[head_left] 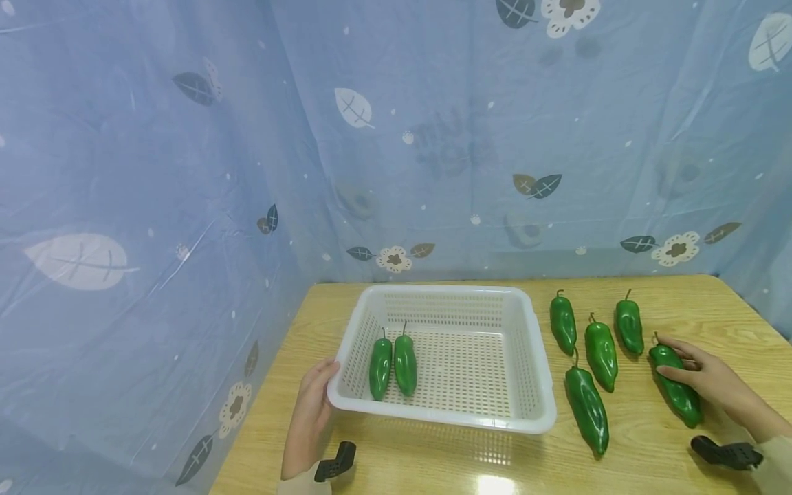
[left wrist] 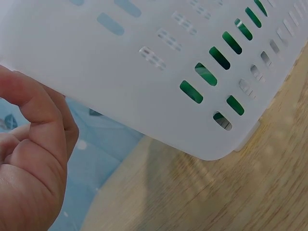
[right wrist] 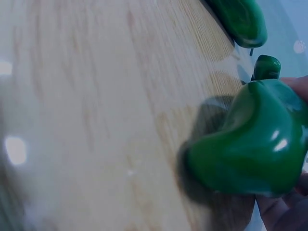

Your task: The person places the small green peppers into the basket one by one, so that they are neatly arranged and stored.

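At the white plastic basket's (head_left: pixel 442 415) left end, my left hand (head_left: pixel 312 402) holds the rim. The left wrist view shows curled fingers (left wrist: pixel 43 115) at the basket's edge and green through the slots of its wall (left wrist: pixel 120 86). Inside the basket, two green peppers (head_left: pixel 380 369) lie side by side at the left, stems pointing away. Over on the right, my right hand (head_left: pixel 711 378) grips another green pepper (head_left: pixel 678 401), thumb on one side and fingers on the other. That pepper (right wrist: pixel 255 144) looms large in the right wrist view, close over the table.
Several more green peppers (head_left: pixel 600 354) lie between the basket and my right hand; the nearest one (head_left: pixel 586 410) sits close to the basket's right side. The wooden table (head_left: pixel 396 460) ends at the back against a blue patterned curtain (head_left: pixel 470 137), which also hangs along the left.
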Motion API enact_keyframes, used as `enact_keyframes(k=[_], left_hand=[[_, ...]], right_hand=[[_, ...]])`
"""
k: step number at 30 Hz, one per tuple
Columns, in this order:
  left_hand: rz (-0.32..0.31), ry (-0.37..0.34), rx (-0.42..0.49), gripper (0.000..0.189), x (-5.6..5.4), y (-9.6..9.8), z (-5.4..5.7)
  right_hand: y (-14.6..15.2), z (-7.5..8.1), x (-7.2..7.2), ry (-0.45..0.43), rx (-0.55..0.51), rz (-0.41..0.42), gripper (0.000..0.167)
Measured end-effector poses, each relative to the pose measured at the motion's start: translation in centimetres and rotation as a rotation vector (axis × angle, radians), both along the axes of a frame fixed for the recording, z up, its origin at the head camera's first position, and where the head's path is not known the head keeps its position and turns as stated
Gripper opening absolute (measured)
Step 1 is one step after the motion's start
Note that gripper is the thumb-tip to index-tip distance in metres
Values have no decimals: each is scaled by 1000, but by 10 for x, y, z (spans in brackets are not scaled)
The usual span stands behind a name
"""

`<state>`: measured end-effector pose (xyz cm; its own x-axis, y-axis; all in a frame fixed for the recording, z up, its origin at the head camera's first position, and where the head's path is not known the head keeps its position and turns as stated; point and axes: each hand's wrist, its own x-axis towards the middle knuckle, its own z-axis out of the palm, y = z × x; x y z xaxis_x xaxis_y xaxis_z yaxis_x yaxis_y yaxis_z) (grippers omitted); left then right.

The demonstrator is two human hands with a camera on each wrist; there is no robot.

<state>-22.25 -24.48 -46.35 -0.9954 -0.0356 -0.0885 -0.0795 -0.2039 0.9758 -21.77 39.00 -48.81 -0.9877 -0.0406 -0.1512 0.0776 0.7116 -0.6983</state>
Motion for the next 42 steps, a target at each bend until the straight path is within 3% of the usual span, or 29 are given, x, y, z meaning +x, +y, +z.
enact_keyframes(k=[29, 42], left_hand=[[-6, 2, -17, 48, -2, -1, -1], [-13, 0, -7, 47, -1, 0, 1]], right_hand=[[7, -4, -1, 13, 46, -41, 82], [-1, 15, 0, 79, 12, -61, 78]])
